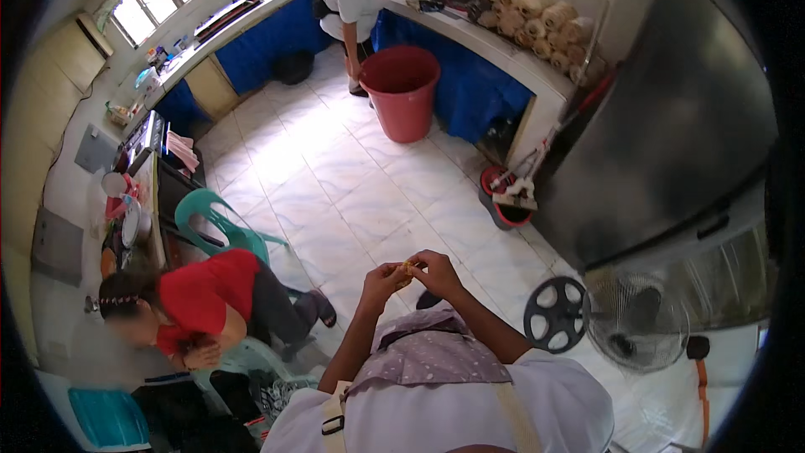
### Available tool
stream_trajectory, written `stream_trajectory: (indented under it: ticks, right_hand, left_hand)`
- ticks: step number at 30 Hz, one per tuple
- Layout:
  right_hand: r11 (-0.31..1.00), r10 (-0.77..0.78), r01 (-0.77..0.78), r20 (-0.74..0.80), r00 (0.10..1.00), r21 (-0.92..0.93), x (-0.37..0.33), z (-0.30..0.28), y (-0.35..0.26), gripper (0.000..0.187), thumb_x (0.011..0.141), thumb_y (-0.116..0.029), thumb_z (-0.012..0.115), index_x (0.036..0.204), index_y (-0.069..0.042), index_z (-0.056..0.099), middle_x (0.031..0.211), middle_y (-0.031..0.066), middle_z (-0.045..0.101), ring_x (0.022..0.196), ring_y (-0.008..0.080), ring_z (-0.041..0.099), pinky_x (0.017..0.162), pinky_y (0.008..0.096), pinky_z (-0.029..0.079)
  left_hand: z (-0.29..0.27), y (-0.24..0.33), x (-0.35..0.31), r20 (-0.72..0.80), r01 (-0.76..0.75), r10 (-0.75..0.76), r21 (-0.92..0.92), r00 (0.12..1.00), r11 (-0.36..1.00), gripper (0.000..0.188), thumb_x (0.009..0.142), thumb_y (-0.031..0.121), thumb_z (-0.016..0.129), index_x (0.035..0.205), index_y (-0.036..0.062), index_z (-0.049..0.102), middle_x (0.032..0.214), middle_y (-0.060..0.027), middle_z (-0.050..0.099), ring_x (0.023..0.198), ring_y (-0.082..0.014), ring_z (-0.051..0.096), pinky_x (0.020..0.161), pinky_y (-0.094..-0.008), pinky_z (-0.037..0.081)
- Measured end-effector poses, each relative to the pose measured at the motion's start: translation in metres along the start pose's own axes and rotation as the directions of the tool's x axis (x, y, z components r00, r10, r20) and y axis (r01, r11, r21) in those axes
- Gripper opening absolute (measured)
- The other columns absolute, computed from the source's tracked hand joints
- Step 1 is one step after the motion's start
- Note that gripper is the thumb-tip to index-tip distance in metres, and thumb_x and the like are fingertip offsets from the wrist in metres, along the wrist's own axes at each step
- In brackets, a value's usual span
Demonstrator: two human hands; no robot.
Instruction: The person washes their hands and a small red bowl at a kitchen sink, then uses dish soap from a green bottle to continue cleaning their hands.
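Observation:
Both my hands meet in front of my apron (411, 344), over the tiled floor. Between them is a small golden-brown piece (408, 271), too small to name surely. My left hand (383, 283) pinches it from one side with bent fingers. My right hand (436, 273) holds its other side, fingertips almost touching those of the left. The fingers cover part of the piece.
A person in red (214, 294) bends beside a green chair (210, 214) at left. Another person (352, 0) stands by a large red bin (401, 101). A mop bucket (503, 201), a refrigerator (662, 117) and a fan (637, 323) stand at right.

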State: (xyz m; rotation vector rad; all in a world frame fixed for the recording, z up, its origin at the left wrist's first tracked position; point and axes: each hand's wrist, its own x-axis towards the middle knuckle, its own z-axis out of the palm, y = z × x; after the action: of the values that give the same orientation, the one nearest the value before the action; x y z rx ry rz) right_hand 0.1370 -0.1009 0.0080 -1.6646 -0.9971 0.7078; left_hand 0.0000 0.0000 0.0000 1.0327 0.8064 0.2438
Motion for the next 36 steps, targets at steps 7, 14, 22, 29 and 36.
stream_trajectory:
  ticks: [7, 14, 22, 29, 36]
  right_hand:
    - [0.975, -0.173, 0.198, 0.219, 0.96, -0.1, 0.202, -0.04, -0.029, 0.02, 0.078, -0.018, 0.064, 0.084, 0.001, 0.065, 0.08, 0.015, 0.063, 0.073, 0.0262, 0.063, 0.066, 0.0349, 0.05]
    - [0.967, -0.196, 0.231, 0.27, 0.942, -0.103, 0.332, -0.016, -0.015, 0.019, 0.076, -0.012, 0.066, 0.089, 0.001, 0.064, 0.083, 0.0142, 0.064, 0.075, 0.0236, 0.064, 0.07, 0.0327, 0.05]
    - [0.943, -0.256, 0.289, 0.193, 0.947, -0.167, 0.478, 0.02, -0.05, 0.016, 0.075, -0.012, 0.065, 0.085, 0.0, 0.063, 0.08, 0.0135, 0.062, 0.072, 0.0257, 0.062, 0.066, 0.0345, 0.049]
    - [0.87, -0.447, 0.474, 0.185, 0.875, -0.135, 0.583, 0.05, -0.13, 0.014, 0.076, -0.016, 0.065, 0.081, -0.003, 0.063, 0.078, 0.0121, 0.06, 0.077, 0.0289, 0.06, 0.068, 0.0362, 0.048]
    - [0.428, -0.614, 0.819, 0.542, 0.574, -0.382, 0.65, 0.069, -0.274, 0.013, 0.071, -0.019, 0.063, 0.077, -0.007, 0.064, 0.076, 0.0115, 0.061, 0.082, 0.0249, 0.061, 0.072, 0.0361, 0.048]
  left_hand:
    - [-0.012, 0.11, 0.129, -0.138, -0.121, 0.109, -0.083, 0.984, 0.989, 0.032, 0.087, 0.018, 0.061, 0.105, -0.0086, 0.055, 0.098, -0.014, 0.062, 0.084, -0.0185, 0.063, 0.078, -0.0275, 0.052]
    - [-0.064, 0.169, 0.224, -0.184, -0.091, 0.062, -0.154, 0.981, 0.984, 0.034, 0.088, 0.018, 0.06, 0.107, -0.0096, 0.052, 0.1, -0.0138, 0.06, 0.091, -0.0201, 0.061, 0.082, -0.0294, 0.051]
    - [-0.141, 0.266, 0.33, -0.117, -0.126, 0.104, -0.193, 0.988, 0.973, 0.024, 0.089, 0.014, 0.057, 0.104, -0.0048, 0.054, 0.099, -0.0104, 0.061, 0.088, -0.0172, 0.061, 0.081, -0.0298, 0.051]
    - [-0.199, 0.373, 0.362, -0.145, -0.307, 0.277, -0.267, 0.95, 0.913, 0.021, 0.09, 0.014, 0.056, 0.104, -0.0022, 0.054, 0.1, -0.0102, 0.059, 0.09, -0.0158, 0.06, 0.08, -0.0267, 0.05]
    - [-0.263, 0.427, 0.363, -0.297, -0.681, 0.724, 0.25, 0.622, 0.688, 0.021, 0.093, 0.007, 0.045, 0.111, 0.0, 0.053, 0.106, -0.0087, 0.058, 0.095, -0.0151, 0.057, 0.085, -0.0273, 0.046]
